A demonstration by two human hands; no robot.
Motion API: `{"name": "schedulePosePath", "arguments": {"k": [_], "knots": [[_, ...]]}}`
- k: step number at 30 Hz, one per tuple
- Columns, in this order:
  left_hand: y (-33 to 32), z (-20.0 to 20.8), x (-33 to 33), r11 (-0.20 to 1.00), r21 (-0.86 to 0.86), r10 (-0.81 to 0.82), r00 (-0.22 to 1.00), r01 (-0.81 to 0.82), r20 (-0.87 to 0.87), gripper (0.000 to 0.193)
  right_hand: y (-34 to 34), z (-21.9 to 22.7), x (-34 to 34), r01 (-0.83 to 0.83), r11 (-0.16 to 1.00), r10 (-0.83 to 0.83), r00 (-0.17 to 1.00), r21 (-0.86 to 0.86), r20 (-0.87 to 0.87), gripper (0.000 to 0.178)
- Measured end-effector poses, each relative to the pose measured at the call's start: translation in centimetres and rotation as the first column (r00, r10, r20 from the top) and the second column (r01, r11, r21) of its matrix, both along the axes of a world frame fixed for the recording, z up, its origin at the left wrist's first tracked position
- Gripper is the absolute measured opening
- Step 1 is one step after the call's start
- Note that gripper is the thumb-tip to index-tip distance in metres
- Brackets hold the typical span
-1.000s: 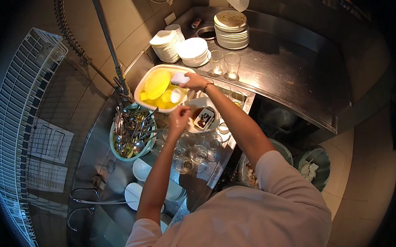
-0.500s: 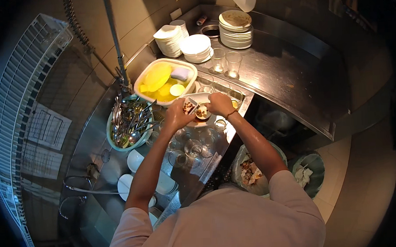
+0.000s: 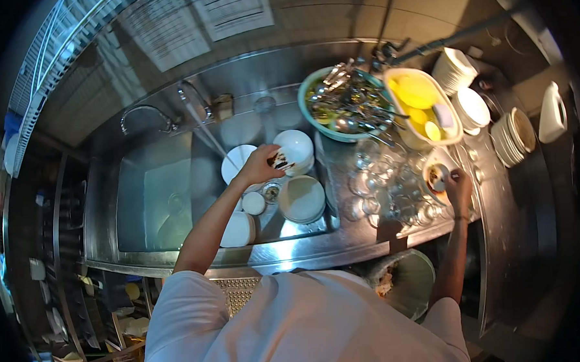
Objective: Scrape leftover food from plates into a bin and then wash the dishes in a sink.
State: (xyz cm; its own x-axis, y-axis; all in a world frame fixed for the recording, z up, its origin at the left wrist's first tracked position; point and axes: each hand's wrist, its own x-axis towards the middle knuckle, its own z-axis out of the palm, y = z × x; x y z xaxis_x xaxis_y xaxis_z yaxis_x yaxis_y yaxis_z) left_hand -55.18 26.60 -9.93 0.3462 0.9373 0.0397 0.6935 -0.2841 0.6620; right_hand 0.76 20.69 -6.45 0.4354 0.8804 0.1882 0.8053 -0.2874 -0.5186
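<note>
In my left hand I hold a small white dish streaked with dark brown sauce, its fingers closed on the rim. It hovers over the sink, beside a stack of white bowls. My right hand, far to the right, is closed at the edge of a small sauce bowl with brown scraps in it. That bowl is over a white oval plate. White plates, more stacked bowls and a small round white dish sit below my left hand.
Several clear glasses crowd the steel counter between my hands. Behind them are a teal basin of cutlery and a cream tub with yellow things. A water-filled sink lies left; a waste bin stands below the counter.
My view has swung left toward the sink. My left hand has carried the small dish away from the sauce bowl to above the stacked dishes; my right hand stays at the bowl.
</note>
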Motion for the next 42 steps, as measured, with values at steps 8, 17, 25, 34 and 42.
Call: {"name": "schedulePosePath", "arguments": {"k": [8, 17, 25, 34, 42], "knots": [[6.9, -15.8, -20.1, 0.919, -0.333, 0.178, 0.975, -0.213, -0.13, 0.07, -5.1, -6.1, -19.6, -0.01, 0.996, 0.084, 0.504, 0.092, -0.86, 0.022], [13.9, -20.8, -25.8, 0.925, -0.356, 0.104, 0.99, -0.13, -0.09, 0.07, -6.9, -6.9, -42.4, -0.172, 0.962, -0.156, 0.294, -0.213, -0.943, 0.028], [13.3, -18.9, -24.1, 0.819, -0.572, -0.06, 0.998, 0.042, -0.013, 0.082, -1.6, -11.2, -49.5, -0.19, 0.969, -0.126, 0.153, -0.155, -0.98, 0.04], [11.6, -18.6, -25.8, 0.915, -0.403, -0.04, 0.996, 0.003, -0.084, 0.076, 9.2, -16.6, -60.2, -0.232, 0.965, -0.114, 0.055, -0.123, -0.992, 0.052], [1.8, -20.8, -26.0, 0.874, -0.398, 0.186, 0.949, -0.278, -0.255, 0.068, 13.8, -23.2, -68.3, -0.16, 0.962, -0.252, -0.206, -0.222, -0.945, 0.059]]}}
